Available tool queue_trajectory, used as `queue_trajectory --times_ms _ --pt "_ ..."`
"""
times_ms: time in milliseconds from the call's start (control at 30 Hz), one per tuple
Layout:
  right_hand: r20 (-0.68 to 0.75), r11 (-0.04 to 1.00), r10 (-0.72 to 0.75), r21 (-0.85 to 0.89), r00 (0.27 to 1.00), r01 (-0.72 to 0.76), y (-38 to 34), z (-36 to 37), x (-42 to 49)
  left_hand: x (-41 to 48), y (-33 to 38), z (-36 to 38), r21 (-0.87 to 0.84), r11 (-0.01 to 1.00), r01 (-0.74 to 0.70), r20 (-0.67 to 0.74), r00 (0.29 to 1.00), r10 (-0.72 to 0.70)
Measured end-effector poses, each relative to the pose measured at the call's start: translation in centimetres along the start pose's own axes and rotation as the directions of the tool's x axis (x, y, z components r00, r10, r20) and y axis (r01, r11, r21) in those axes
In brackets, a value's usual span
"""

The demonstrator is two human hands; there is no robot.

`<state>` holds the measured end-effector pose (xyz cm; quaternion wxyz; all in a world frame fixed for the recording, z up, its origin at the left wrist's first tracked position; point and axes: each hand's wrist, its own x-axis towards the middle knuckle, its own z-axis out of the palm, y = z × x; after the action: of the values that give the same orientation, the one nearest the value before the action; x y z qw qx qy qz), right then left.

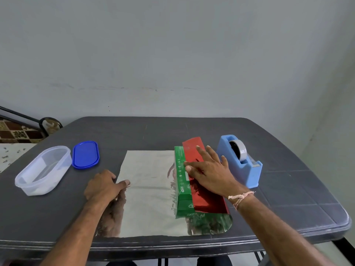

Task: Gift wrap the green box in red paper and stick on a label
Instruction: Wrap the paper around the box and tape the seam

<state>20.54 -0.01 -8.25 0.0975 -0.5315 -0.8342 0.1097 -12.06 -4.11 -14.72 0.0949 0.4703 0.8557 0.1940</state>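
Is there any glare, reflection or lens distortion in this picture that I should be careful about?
Head view: the silver underside of the paper mirrors the left hand and the green box, so ghost copies appear next to them. Head view: the wide lens curves the edges of the table. Head view: the light is soft and even, without hard shadows or strong glare.
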Motion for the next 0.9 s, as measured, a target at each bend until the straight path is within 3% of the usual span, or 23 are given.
queue_trajectory --times_ms 267,500,800,900 --pt "-0.079 0.996 -0.026 -0.087 0.997 0.019 -0.2 1.3 -0.4 0.2 -0.2 0.4 0.095 0.995 0.002 -0.036 0.999 0.002" --pt "-0.095 0.981 0.094 0.176 0.991 -0.076 0.1 1.4 0.2 0.0 0.7 0.0 0.13 0.991 0.037 0.005 0.999 -0.038" --pt "-0.043 0.947 0.126 0.304 0.991 -0.108 0.3 2.1 0.2 -0.9 0.2 -1.2 -0.038 0.999 0.035 0.022 0.999 -0.034" --pt "-0.036 0.942 0.132 0.317 0.991 -0.114 0.2 2.2 0.3 -0.6 0.2 -1.2 -0.012 0.999 0.031 0.066 0.997 -0.03"
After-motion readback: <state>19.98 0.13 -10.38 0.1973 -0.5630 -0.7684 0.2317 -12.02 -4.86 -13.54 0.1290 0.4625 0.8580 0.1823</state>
